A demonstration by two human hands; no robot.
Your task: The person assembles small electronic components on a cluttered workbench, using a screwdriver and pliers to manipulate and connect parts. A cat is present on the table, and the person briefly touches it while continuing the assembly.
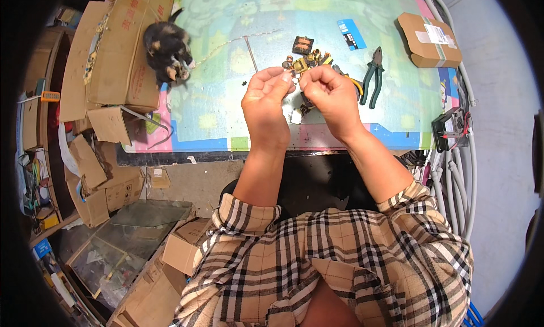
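My left hand (267, 107) is closed in a pinch above the table mat, thumb against fingertips. Close beside it my right hand (335, 102) is also closed, thumb pressed to the curled forefinger. Whatever lies in the two pinches is too small to make out. Just beyond the fingers is a heap of small electronic parts (310, 59), yellow, copper and black. A black block with a copper-coloured middle (302, 45) lies at its far side. Right of my right hand are pliers with green handles (372, 80) and a partly hidden yellow-handled tool (356, 85).
A cat (168, 50) is at the table's left, against a large cardboard box (127, 55). A thin metal rod (250, 52), a blue card (352, 34) and a small cardboard box (430, 48) lie farther back. Grey pipes (458, 185) stand at the right.
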